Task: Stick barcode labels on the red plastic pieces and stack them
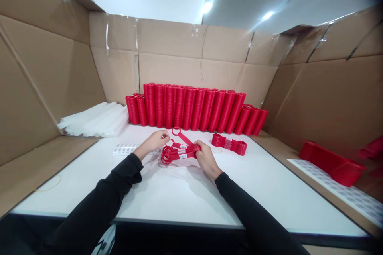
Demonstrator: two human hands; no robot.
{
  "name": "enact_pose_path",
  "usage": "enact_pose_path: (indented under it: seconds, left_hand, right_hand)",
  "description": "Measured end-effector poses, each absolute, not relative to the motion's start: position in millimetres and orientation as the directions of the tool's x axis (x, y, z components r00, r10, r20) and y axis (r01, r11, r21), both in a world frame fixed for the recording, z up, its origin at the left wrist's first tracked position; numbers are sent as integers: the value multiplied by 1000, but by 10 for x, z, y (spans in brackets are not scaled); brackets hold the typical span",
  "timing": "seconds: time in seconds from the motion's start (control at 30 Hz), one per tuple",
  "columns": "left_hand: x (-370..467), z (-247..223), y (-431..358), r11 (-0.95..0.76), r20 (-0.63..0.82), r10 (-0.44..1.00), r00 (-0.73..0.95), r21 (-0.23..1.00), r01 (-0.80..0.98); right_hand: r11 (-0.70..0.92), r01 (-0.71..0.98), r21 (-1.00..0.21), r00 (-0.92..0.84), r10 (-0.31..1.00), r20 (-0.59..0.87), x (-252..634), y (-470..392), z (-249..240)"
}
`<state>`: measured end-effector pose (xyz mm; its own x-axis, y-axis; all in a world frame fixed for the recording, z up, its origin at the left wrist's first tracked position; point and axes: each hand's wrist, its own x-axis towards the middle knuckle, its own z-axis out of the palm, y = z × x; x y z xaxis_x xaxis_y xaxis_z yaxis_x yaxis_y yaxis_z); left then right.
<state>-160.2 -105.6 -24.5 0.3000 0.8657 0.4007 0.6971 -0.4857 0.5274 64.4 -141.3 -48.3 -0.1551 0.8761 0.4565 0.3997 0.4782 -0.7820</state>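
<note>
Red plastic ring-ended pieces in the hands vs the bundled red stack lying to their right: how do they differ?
1. The red plastic ring-ended pieces in the hands are fanned out, ring ends splayed; the bundled red stack lies squared up.
2. The fanned pieces are gripped by the right hand, with the left hand at their rings; the bundle lies untouched on the white table.

Both are red, with the same ringed ends.

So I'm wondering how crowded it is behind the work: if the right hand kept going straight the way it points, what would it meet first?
Probably the fanned red plastic pieces that the right hand already grips; beyond them, the row of stacked red rings by the cardboard wall. Depth is hard to judge.
</note>
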Motion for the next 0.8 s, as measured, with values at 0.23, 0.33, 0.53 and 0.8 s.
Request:
enact_pose_path:
  seconds: [0.23, 0.33, 0.53, 0.8]
  left_hand:
    - [-1938, -351, -930, -299, 263, 933, 244, 196, 934]
    - [-1959, -398, -932, -268, 196, 953, 232, 181, 946]
    - [-1932, -358, -978, -204, 163, 972, 168, 233, 951]
    - [-1979, -133, -1066, -258, 136, 966, 220, 576, 775]
  right_hand:
    - [563, 223, -796, -440, 787, 433, 606, -1476, -511]
    - [564, 220, -796, -479, 773, 415, 608, -1485, -512]
    - [561, 232, -795, -484, 775, 406, 615, -1477, -505]
    - [516, 343, -785, -304, 852, 427, 617, -1387, -584]
